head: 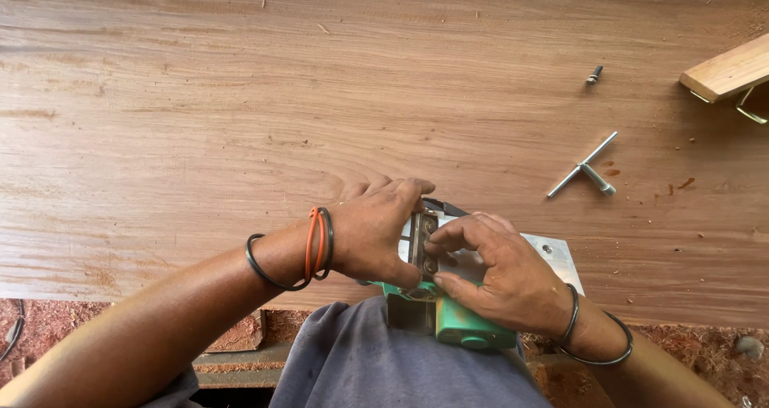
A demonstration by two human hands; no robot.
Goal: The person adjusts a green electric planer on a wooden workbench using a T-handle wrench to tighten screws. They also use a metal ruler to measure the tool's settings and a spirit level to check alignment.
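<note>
The person has a green power tool (448,316) turned upside down at the near edge of the wooden counter (240,96), right against their body. It looks like an electric planer, with its flat silver base plate (553,256) facing up.

The left hand (376,232) is closed around the far side of the tool, with the thumb wrapped over the near side – the grip is clamped on the tool to keep it from moving. The right hand (497,268) lies over the top. Its fingers are curled in and the fingertips (436,244) press on the dark metal part in the middle, where small bolts show. That grip is pinched together on the blade part, though I cannot tell if it holds anything loose.

Well apart, to the right on the counter, lie a silver T-shaped wrench (585,168) and a small bolt (593,74). A piece of light wood (729,68) pokes in at the far right corner.

I think the step in hand is work on the blade part – setting it or checking it by touch. The next move calls for a firm hold with the left hand, careful fingers near the sharp edge, and most likely a reach over to the wrench.
</note>
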